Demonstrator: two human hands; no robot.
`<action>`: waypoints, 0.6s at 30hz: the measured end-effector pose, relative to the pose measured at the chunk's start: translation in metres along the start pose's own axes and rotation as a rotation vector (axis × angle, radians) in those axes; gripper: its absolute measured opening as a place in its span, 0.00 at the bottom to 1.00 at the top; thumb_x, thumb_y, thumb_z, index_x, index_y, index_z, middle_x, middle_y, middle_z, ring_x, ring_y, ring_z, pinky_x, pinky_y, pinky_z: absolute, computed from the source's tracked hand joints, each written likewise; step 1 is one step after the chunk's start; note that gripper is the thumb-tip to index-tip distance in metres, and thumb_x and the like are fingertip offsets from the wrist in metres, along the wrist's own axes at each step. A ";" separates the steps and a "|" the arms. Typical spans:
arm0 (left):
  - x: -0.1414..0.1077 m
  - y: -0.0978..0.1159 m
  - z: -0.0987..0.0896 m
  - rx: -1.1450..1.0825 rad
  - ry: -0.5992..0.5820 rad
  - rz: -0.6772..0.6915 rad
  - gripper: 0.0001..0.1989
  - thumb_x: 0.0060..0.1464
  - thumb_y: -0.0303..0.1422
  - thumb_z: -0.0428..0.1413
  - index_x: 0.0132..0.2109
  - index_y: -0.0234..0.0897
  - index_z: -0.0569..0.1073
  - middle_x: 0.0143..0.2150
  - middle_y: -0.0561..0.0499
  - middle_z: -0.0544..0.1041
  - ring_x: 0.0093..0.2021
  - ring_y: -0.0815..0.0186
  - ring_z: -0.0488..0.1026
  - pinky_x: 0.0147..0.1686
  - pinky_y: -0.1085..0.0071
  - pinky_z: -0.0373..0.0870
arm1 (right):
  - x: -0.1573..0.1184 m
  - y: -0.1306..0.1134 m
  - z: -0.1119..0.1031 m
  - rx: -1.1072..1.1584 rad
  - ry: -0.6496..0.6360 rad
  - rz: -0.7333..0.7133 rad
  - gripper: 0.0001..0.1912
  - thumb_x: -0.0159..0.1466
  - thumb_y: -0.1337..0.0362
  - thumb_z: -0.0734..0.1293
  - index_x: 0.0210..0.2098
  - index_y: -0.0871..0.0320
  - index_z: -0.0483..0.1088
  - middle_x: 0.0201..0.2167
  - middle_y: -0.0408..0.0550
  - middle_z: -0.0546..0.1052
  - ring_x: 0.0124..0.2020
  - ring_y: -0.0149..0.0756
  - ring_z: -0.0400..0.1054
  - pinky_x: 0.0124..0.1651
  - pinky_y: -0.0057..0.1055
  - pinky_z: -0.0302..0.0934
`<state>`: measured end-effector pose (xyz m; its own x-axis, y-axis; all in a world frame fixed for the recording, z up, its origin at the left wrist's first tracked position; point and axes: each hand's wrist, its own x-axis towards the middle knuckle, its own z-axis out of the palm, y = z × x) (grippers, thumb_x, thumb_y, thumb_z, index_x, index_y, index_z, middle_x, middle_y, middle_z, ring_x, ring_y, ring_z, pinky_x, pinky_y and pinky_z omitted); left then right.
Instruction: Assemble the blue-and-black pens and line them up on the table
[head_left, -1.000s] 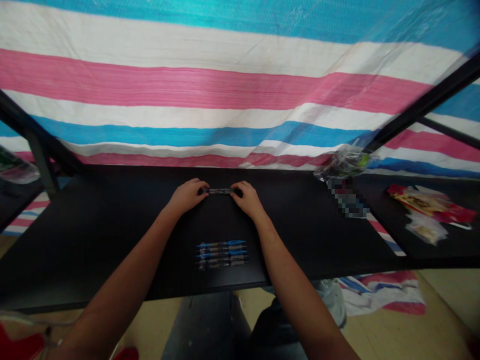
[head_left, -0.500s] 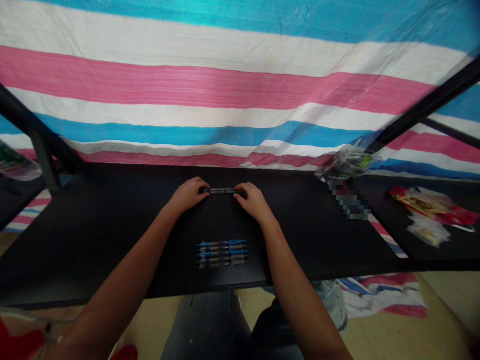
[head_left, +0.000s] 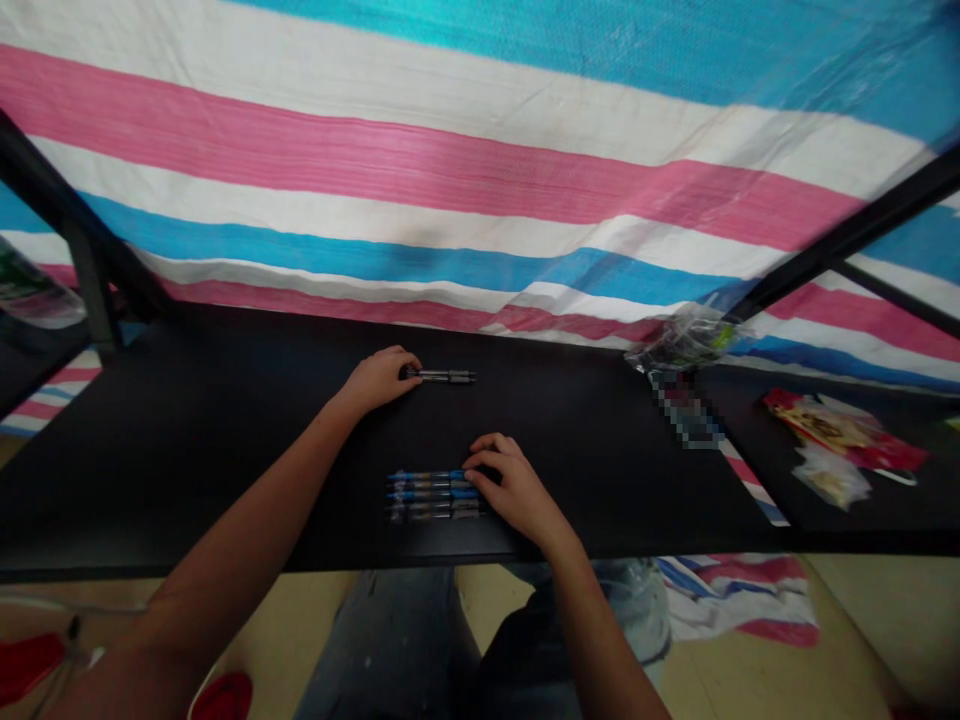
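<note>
Head view: table [head_left: 592, 430], black, matte, with a dull sheen toward the front edge. Behind it, sheet [head_left: 450, 165], woven plastic, striped pink, white and blue, creased at right. Black bars, one slanting at left [head_left: 97, 270], one at right [head_left: 847, 240]. Far right corner of table: clear bag [head_left: 686, 338], crumpled, with a bit of green; against it a pixelated item [head_left: 686, 410], identity masked. Further right, on a second black surface: red packet [head_left: 870, 435] and a small pale pouch [head_left: 831, 477]. Below: beige floor [head_left: 727, 680], striped cloth [head_left: 742, 600], jeans [head_left: 375, 640]. Row of pens [head_left: 424, 495], near the front edge at centre: slim, clear-barrelled, side by side, points hard to make out, blue ones among grey and black ones. Dark pens [head_left: 446, 377], apparently two, further back, lying crosswise with grey parts at right. Left hand [head_left: 382, 380]: fingers closed in a pinch on the left end of the dark pens. Right hand [head_left: 517, 485]: half open, thumb and forefinger parted at the right end of the row; contact cannot be told.
</note>
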<state>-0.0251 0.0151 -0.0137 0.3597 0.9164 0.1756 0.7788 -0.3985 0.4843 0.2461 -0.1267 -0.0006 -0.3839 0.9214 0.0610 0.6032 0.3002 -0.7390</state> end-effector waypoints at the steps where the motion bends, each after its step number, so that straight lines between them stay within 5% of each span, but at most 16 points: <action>1: 0.000 0.001 0.000 0.009 0.006 -0.005 0.11 0.57 0.39 0.59 0.45 0.41 0.79 0.44 0.47 0.75 0.41 0.60 0.73 0.43 0.66 0.68 | 0.001 0.000 0.000 0.009 0.004 -0.006 0.05 0.63 0.68 0.68 0.35 0.53 0.77 0.46 0.51 0.74 0.51 0.43 0.66 0.57 0.44 0.61; 8: -0.002 0.004 0.001 0.029 0.022 -0.001 0.11 0.59 0.39 0.56 0.46 0.41 0.78 0.45 0.47 0.75 0.42 0.60 0.74 0.44 0.67 0.69 | 0.025 0.015 -0.013 0.195 0.004 0.070 0.07 0.67 0.62 0.63 0.37 0.56 0.73 0.31 0.45 0.76 0.34 0.36 0.70 0.41 0.34 0.63; 18: -0.004 0.008 -0.002 0.035 0.041 0.000 0.14 0.59 0.40 0.57 0.48 0.41 0.77 0.48 0.47 0.75 0.45 0.60 0.75 0.44 0.66 0.70 | 0.113 0.055 -0.021 0.493 0.096 0.142 0.19 0.58 0.48 0.70 0.34 0.58 0.74 0.24 0.45 0.77 0.22 0.31 0.67 0.27 0.29 0.62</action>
<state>-0.0212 0.0084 -0.0093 0.3391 0.9168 0.2107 0.7967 -0.3990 0.4539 0.2501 -0.0015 -0.0203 -0.2424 0.9700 -0.0186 0.2352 0.0401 -0.9711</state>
